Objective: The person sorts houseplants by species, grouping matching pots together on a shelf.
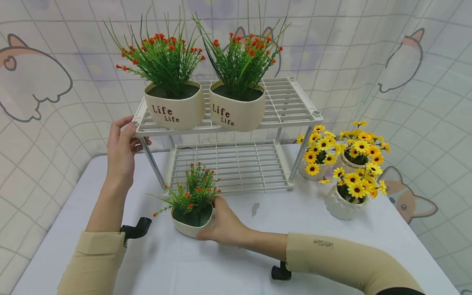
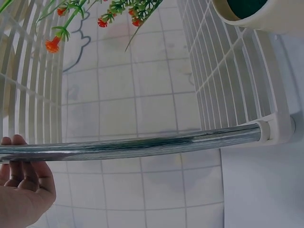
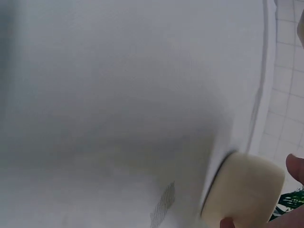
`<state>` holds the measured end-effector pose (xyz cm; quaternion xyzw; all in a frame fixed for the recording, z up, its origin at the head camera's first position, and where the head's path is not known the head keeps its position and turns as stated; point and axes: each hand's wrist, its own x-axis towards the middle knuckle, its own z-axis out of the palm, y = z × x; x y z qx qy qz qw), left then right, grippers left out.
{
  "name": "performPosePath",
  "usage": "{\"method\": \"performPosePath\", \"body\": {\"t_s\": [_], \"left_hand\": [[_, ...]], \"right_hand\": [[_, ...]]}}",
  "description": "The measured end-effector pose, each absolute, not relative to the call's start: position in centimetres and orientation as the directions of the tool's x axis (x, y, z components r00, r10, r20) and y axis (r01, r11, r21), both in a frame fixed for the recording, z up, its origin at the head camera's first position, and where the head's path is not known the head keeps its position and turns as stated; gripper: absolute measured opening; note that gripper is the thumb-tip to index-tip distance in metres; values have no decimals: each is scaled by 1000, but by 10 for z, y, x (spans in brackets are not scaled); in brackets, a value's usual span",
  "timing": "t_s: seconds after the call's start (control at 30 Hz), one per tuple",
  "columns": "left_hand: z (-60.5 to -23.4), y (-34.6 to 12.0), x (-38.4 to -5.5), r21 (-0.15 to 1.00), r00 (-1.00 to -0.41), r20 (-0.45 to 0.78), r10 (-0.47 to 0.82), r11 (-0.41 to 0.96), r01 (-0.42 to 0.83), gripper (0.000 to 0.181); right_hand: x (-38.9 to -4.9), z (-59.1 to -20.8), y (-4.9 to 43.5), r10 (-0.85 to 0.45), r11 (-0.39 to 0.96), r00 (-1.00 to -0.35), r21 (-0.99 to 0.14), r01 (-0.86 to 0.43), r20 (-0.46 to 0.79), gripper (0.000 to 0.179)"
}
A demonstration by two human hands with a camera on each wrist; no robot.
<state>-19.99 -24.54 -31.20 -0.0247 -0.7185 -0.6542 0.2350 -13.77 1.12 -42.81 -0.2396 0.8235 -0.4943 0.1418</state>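
My right hand (image 1: 229,225) grips a small cream flowerpot (image 1: 187,228) of green grass and red flowers by its right side, just in front of the rack's lower shelf. The right wrist view shows the pot's pale wall (image 3: 249,187) with fingertips on it. My left hand (image 1: 121,153) holds the front left corner of a white two-tier wire rack (image 1: 295,100). In the left wrist view its fingers (image 2: 29,176) curl round the metal post (image 2: 142,147). On the top shelf stand two larger "Life" pots, the left pot (image 1: 177,110) and the right pot (image 1: 237,108), both with red flowers.
Three small white pots of yellow flowers stand right of the rack: a front pot (image 1: 344,207), a left pot (image 1: 313,170) and a rear pot (image 1: 348,164). A white cloth (image 1: 228,270) covers the table. Behind it hangs a checked curtain (image 1: 350,61) with cartoon dogs.
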Motion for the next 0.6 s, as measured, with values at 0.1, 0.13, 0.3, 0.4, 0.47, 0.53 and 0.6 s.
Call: {"method": "performPosePath", "body": {"t_s": [0.1, 0.13, 0.3, 0.4, 0.47, 0.53, 0.6], "left_hand": [[-312, -246, -200, 928, -887, 371, -273, 151, 342, 39], [-312, -246, -200, 927, -887, 373, -273, 153, 342, 39], [-312, -246, -199, 931, -890, 363, -274, 146, 335, 38], [-312, -246, -199, 932, -892, 360, -275, 150, 330, 37], [-312, -246, -199, 930, -891, 363, -274, 161, 329, 38], [-312, -246, -199, 930, -891, 364, -273, 156, 332, 38], [-312, -246, -199, 931, -891, 363, -272, 145, 335, 38]], "right_hand": [[-137, -432, 4, -532, 407, -847, -873, -269, 13, 97], [-136, -433, 2, -530, 412, -848, -869, -274, 16, 97], [-139, -437, -4, -511, 462, -859, -835, -300, 26, 94], [-143, -438, -5, -508, 458, -860, -833, -309, 40, 89], [-147, -437, -2, -512, 460, -858, -832, -310, 37, 86], [-149, -436, 1, -522, 455, -852, -835, -309, 31, 82], [-151, -436, 6, -527, 458, -850, -834, -308, 25, 77]]}}
